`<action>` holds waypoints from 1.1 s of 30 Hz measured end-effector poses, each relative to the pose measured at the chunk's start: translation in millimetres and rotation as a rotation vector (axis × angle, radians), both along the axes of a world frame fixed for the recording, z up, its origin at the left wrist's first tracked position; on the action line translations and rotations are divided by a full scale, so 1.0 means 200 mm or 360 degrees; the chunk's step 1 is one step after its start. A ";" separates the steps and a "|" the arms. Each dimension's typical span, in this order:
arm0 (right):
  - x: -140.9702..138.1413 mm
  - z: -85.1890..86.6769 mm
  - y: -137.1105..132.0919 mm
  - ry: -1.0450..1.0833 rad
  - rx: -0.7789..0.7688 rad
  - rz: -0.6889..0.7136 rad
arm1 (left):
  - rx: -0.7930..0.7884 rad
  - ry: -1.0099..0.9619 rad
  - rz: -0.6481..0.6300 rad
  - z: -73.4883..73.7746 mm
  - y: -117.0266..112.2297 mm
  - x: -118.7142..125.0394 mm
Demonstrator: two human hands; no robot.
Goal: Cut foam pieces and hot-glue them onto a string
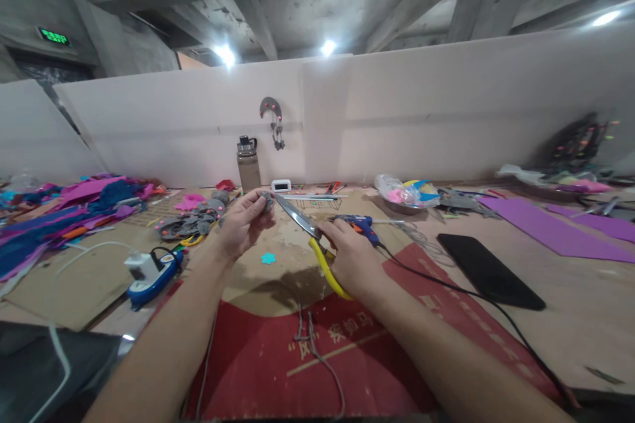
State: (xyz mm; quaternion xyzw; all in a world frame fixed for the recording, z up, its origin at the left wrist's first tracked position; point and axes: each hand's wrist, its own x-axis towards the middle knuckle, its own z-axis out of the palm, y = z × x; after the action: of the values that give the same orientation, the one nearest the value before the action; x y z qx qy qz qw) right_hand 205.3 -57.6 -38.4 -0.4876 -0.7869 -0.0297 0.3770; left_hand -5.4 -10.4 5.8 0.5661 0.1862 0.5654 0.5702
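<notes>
My left hand (247,220) pinches a small grey piece (268,199), perhaps felt, between thumb and fingers. In my right hand (354,254) is a pair of scissors with yellow handles (296,215). Its blades look nearly closed, and their tips reach close to the grey piece; whether they touch it I cannot tell. Below, a turquoise flower cutout (268,258) lies on the cardboard (248,284). Grey cord (322,360) trails over the red printed part. Just behind my right hand lies a blue glue gun (364,228), partly hidden.
Left are a blue power strip (155,281), grey cutouts (191,221) and colourful felt scraps (94,201). A bottle (248,168) stands by the white partition (198,125), where a grey moon ornament (270,109) hangs. Right are a black phone (489,271), a cable and purple sheets (550,225).
</notes>
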 end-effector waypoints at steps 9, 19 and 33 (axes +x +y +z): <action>-0.01 -0.01 -0.01 -0.0071 -0.0014 -0.0069 | 0.0009 -0.0109 -0.0001 0.00 0.01 0.00; -0.01 0.00 -0.01 -0.0094 -0.0028 -0.0059 | -0.0011 -0.0097 0.0146 0.00 0.00 0.02; -0.01 -0.01 0.00 -0.0071 -0.0019 -0.0033 | -0.0061 -0.0010 0.0289 0.00 0.00 0.01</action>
State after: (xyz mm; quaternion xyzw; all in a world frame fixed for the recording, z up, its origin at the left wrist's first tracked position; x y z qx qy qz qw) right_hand 204.0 -58.5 -39.6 -0.4972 -0.7901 -0.0398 0.3561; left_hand -3.4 -10.6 5.8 0.5341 0.2458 0.6129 0.5279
